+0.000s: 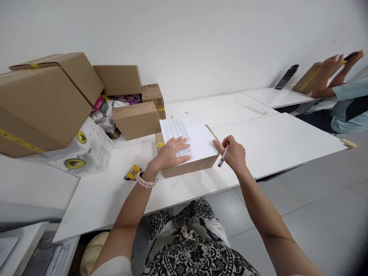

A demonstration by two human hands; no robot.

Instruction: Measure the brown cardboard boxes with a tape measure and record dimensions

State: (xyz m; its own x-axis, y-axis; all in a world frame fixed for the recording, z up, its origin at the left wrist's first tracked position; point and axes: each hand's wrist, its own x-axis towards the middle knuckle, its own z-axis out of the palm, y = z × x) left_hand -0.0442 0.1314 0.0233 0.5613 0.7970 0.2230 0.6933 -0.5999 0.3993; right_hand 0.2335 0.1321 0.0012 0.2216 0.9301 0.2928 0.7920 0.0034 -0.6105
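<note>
A printed sheet of paper (201, 138) lies on top of a closed cardboard box (189, 168) in front of me. My left hand (174, 152) rests flat on the sheet's printed columns, fingers stretched out. At the box's right edge, my right hand (233, 153) is closed around a pen (223, 155) that points down toward me. The right thumb or a finger reaches the corner of the sheet; whether it presses the paper I cannot tell. A yellow tape measure (133, 172) lies on the table, left of my left wrist.
Large cardboard boxes (43, 103) and a white avocado-printed box (83, 153) stand at the left. An open carton (136, 119) with packaged goods is behind them. At the far right, another person's hands (330, 65) are at a carton (307, 78), near a black device (286, 77).
</note>
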